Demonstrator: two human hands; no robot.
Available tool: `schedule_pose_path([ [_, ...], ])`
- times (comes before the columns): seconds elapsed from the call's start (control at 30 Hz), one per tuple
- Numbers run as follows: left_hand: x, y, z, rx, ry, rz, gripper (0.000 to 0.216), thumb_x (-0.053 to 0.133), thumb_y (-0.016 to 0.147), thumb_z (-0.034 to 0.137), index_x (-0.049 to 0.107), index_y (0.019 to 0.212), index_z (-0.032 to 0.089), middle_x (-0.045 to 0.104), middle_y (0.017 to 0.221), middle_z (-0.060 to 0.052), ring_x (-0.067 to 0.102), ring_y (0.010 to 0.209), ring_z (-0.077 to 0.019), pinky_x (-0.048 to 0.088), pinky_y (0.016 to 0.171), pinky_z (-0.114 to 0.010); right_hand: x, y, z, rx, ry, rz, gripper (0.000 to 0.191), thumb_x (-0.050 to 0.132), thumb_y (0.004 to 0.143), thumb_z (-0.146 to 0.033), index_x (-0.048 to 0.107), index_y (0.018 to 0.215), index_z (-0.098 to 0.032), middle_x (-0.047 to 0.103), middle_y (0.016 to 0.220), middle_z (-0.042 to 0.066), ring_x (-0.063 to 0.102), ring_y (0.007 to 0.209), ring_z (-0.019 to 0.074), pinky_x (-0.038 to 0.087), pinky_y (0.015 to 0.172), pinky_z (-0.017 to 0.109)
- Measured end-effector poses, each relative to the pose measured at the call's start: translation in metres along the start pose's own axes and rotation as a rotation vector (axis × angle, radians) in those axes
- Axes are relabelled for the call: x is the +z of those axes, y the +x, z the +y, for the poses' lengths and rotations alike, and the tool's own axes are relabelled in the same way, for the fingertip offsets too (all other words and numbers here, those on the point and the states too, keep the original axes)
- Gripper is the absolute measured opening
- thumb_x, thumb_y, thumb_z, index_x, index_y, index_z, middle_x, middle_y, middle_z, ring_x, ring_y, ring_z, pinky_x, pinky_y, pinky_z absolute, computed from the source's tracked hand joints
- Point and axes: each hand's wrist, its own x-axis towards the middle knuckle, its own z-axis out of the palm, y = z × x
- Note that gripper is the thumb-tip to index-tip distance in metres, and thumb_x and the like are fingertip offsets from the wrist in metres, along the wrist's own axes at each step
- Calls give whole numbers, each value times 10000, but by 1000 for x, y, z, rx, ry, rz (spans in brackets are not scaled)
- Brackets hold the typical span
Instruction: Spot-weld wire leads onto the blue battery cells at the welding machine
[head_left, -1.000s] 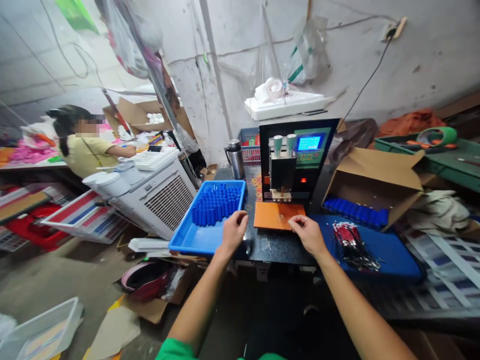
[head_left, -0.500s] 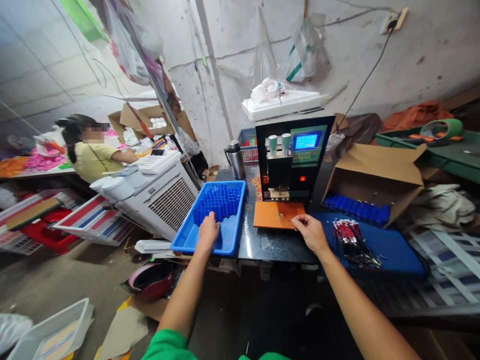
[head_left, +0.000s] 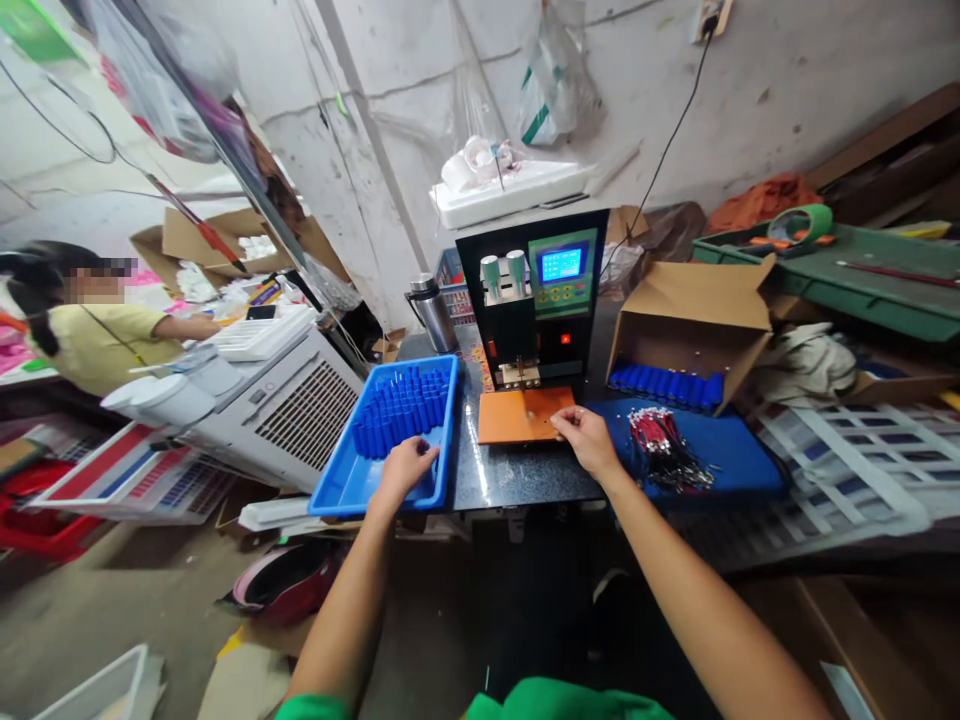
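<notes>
Ideally, the left hand (head_left: 405, 468), over the tray (head_left: 360, 482) at the bench's (head_left: 517, 474) left edge, avoids toppling the blue cylindrical cells (head_left: 401, 410); its fingers and those of the right hand (head_left: 589, 438) look bunched, any grip unclear.

Screen (head_left: 562, 264) text too small; white tray (head_left: 133, 672) cut by bottom edge; left hand (head_left: 407, 468) contents unclear.

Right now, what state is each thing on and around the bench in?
Machine screen: lit
Red light: glowing
Steel flask: upright, capped
Cardboard box right of the machine: open
Blue tray: partly filled
Blue cylinders in it: standing upright
Left hand: over the tray, grip unclear
Right hand: at orange plate's edge, grip unclear
</notes>
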Motion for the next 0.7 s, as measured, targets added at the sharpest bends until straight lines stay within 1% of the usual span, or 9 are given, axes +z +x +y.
schedule_pose_path([
  [0.1, 3, 8, 7, 75, 18, -60, 278, 538, 829, 304, 701, 1005, 163, 744, 1035, -121, 678, 993, -247, 465, 796, -264, 1, 0, -1, 2, 11, 5, 383, 741, 623, -528, 596, 714, -185, 587, 612, 8, 550, 559, 161, 502, 592, 326],
  [0.2, 1, 15, 6, 46, 66, -76, 312, 539, 809, 263, 696, 1055, 151, 733, 1073, -147, 671, 1032, -270, 466, 813, -283, 1, 1, -1, -2, 12, 11, 386, 741, 625, -535, 597, 714, -188, 590, 613, 9, 554, 561, 163, 508, 590, 326],
  [0.3, 1, 16, 2, -7, 113, -39, 301, 568, 806, 320, 702, 1025, 163, 732, 1062, -157, 669, 1029, -297, 466, 791, -299, 1, 1, 1, -3, 11, 10, 387, 744, 633, -539, 599, 712, -189, 599, 614, 13, 559, 561, 162, 507, 587, 319],
  [0.37, 2, 13, -1, 4, 134, -28, 264, 598, 796, 348, 703, 975, 185, 737, 1028, -142, 670, 1011, -300, 465, 771, -298, 1, 1, 1, -3, 23, 9, 392, 750, 630, -541, 600, 710, -188, 604, 628, 16, 559, 559, 158, 506, 585, 314],
  [0.43, 3, 10, -2, 29, 156, -27, 210, 601, 794, 325, 699, 925, 193, 737, 986, -130, 670, 988, -294, 465, 766, -299, 1, 2, 2, -1, 37, 12, 403, 757, 622, -550, 603, 709, -188, 612, 645, 19, 563, 560, 157, 510, 580, 314],
  [0.5, 1, 8, -2, 39, 147, 19, 198, 565, 813, 296, 695, 910, 183, 730, 963, -130, 666, 975, -284, 469, 790, -307, 2, 3, 2, 4, 50, 20, 412, 762, 613, -560, 605, 707, -191, 620, 653, 22, 570, 564, 161, 516, 575, 315],
  [0.57, -6, 8, 0, 41, 61, 150, 249, 533, 829, 297, 691, 966, 162, 718, 973, -136, 653, 987, -275, 473, 837, -323, 2, 5, 2, 10, 61, 21, 409, 766, 611, -557, 604, 705, -193, 624, 648, 22, 578, 566, 166, 519, 575, 315],
  [0.63, -15, 11, 9, 60, -136, 303, 328, 536, 829, 338, 674, 1055, 144, 710, 980, -125, 644, 973, -259, 480, 865, -338, 3, 7, 1, 15, 72, 18, 396, 763, 614, -544, 601, 701, -194, 619, 636, 17, 582, 567, 166, 519, 581, 313],
  [0.7, -19, 13, 27, 131, -427, 339, 410, 580, 800, 407, 655, 1099, 136, 711, 948, -98, 651, 903, -236, 500, 853, -347, 4, 9, 1, 18, 86, 18, 380, 757, 616, -528, 595, 697, -194, 612, 630, 11, 581, 568, 161, 516, 585, 307],
])
